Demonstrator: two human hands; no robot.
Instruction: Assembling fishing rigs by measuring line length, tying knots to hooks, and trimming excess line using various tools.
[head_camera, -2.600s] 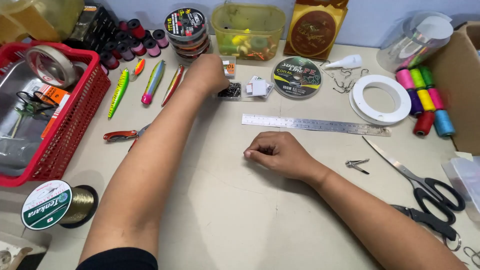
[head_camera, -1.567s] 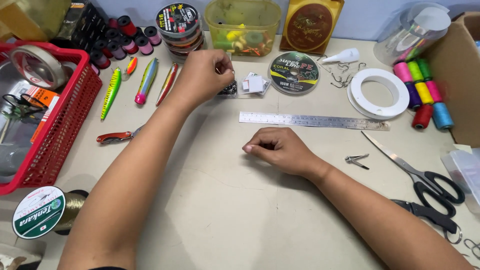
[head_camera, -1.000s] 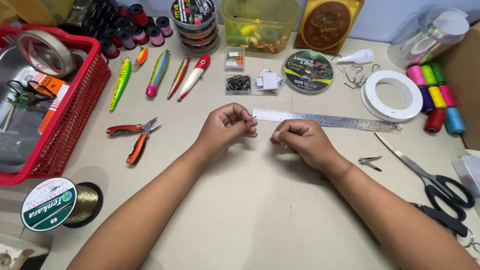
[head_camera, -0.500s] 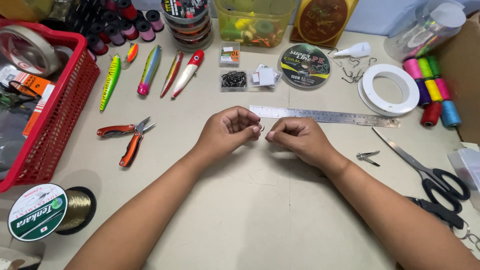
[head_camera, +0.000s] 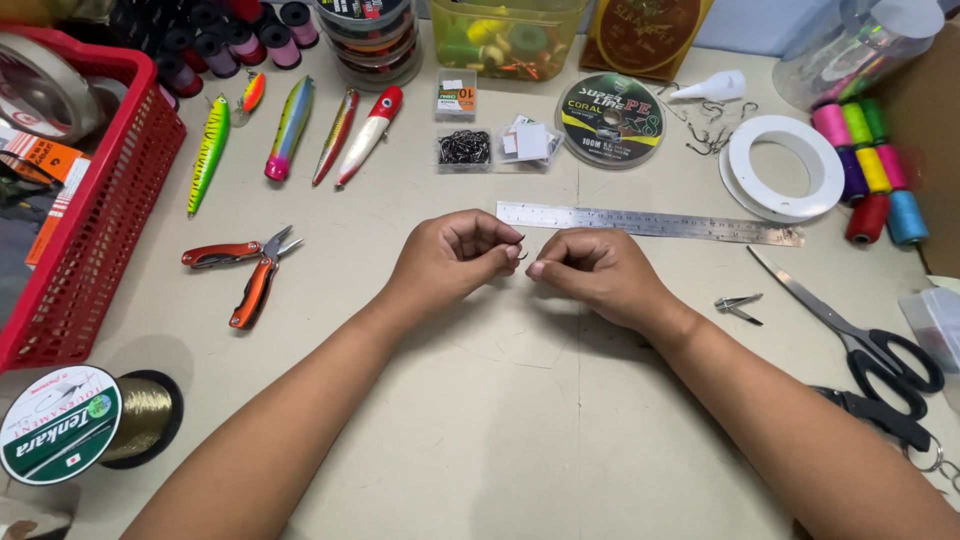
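Both hands meet in a pinching grip just below the steel ruler (head_camera: 650, 223): the left hand (head_camera: 452, 258) curls its fingers shut on a small dark fish hook (head_camera: 521, 254), whose bend just shows at the fingertips, and the right hand (head_camera: 592, 272) closes thumb against forefinger right beside it, on something too fine for me to make out. The hands nearly touch, resting low over the pale surface (head_camera: 480, 420).

Taking the ruler as the mark, and going down in size: far to its left stands a red plastic basket (head_camera: 95, 250) at the surface's edge. Well below and left of the ruler lies a big spool of golden line (head_camera: 85, 425). To the ruler's right and below, black-handled scissors (head_camera: 850, 330) lie open, blades pointing toward the ruler's end. Just above its right end sits a white empty spool ring (head_camera: 785, 165), with a row of coloured thread spools (head_camera: 870, 175) beyond it. Straight above the ruler lies a flat round spool of braided line (head_camera: 610, 118). Up and to the left, four fishing lures (head_camera: 295, 130) lie side by side. Left of the ruler, about level with it, orange-handled pliers (head_camera: 245, 270) lie spread. Above its left end sits a small clear bag of black hooks (head_camera: 464, 148). Just below its right end lies a little metal clip (head_camera: 738, 305).
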